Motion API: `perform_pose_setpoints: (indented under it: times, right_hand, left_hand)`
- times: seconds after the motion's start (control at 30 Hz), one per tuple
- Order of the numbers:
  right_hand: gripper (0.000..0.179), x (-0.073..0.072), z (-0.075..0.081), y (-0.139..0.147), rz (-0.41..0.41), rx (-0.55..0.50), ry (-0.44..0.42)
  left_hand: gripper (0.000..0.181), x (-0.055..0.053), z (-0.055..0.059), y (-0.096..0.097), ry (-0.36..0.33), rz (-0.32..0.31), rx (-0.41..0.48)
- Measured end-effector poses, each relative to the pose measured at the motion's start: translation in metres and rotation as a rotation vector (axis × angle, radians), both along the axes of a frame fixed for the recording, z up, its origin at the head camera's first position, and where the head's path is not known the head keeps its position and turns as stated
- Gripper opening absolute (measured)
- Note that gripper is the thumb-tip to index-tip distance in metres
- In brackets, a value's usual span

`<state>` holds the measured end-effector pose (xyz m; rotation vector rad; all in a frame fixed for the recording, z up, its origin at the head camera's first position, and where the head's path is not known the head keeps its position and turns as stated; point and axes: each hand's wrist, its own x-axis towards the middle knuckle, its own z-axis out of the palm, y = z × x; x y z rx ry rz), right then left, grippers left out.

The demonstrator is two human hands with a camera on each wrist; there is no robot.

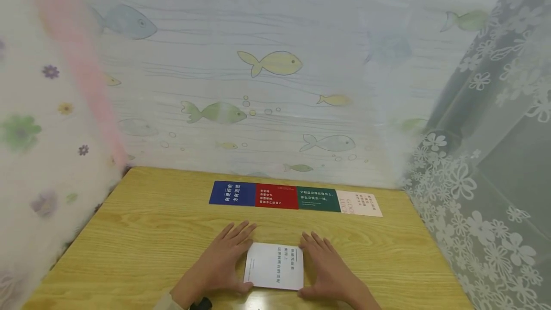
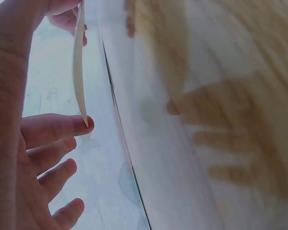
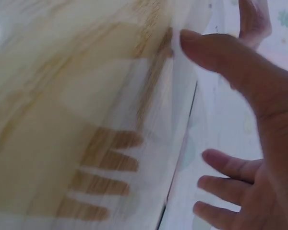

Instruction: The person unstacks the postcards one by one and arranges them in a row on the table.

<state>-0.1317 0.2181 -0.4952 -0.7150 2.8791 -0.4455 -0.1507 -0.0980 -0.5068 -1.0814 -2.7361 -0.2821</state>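
Observation:
A white card (image 1: pixel 274 266) with dark printed characters is between my two hands, low in the middle of the head view. My left hand (image 1: pixel 221 264) grips its left edge, with the thumb at the near corner and the fingers by the far one. Seen edge-on in the left wrist view, the card (image 2: pixel 78 67) bows slightly between the thumb and the index fingertip (image 2: pixel 89 123). On the opposite side, my right hand (image 1: pixel 329 269) holds the right edge between thumb and forefinger. The thumb (image 3: pixel 197 43) shows in the right wrist view, while the card is hardly distinguishable there.
Farther back on the wooden table (image 1: pixel 163 233) lie a blue card (image 1: pixel 232 193), a red card (image 1: pixel 276 196), a green card (image 1: pixel 318 199) and a pale pink card (image 1: pixel 358 203) in a row. A fish-patterned curtain (image 1: pixel 275 123) hangs behind; lace (image 1: pixel 478 204) borders the right.

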Motion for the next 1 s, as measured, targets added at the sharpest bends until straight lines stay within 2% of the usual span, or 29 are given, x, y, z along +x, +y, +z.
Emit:
perform_pose_setpoints:
  times: [0.17,0.37,0.53,0.67,0.83,1.0]
  right_hand:
    - [0.097,0.002,-0.001,0.001,-0.033,-0.06,0.024]
    - [0.091,0.006,-0.002,0.001,-0.02,-0.128,0.117]
    - [0.09,0.007,0.0,0.002,-0.022,-0.139,0.124]
    - [0.094,0.005,0.0,0.002,-0.022,-0.146,0.133]
    - [0.099,0.004,0.0,0.002,-0.008,-0.154,0.18]
    - [0.097,0.004,-0.001,0.002,0.002,-0.178,0.229]
  left_hand:
    - [0.093,0.002,0.004,-0.004,0.018,-0.018,0.017]
    - [0.099,0.004,0.009,-0.008,0.023,-0.025,0.02]
    - [0.098,0.006,0.011,-0.008,0.012,-0.012,0.007]
    - [0.099,0.006,0.011,-0.009,0.044,-0.013,0.03]
    - [0.1,0.006,0.012,-0.011,0.07,-0.015,0.059]
    - [0.104,0.007,0.012,-0.015,0.056,-0.013,0.084]
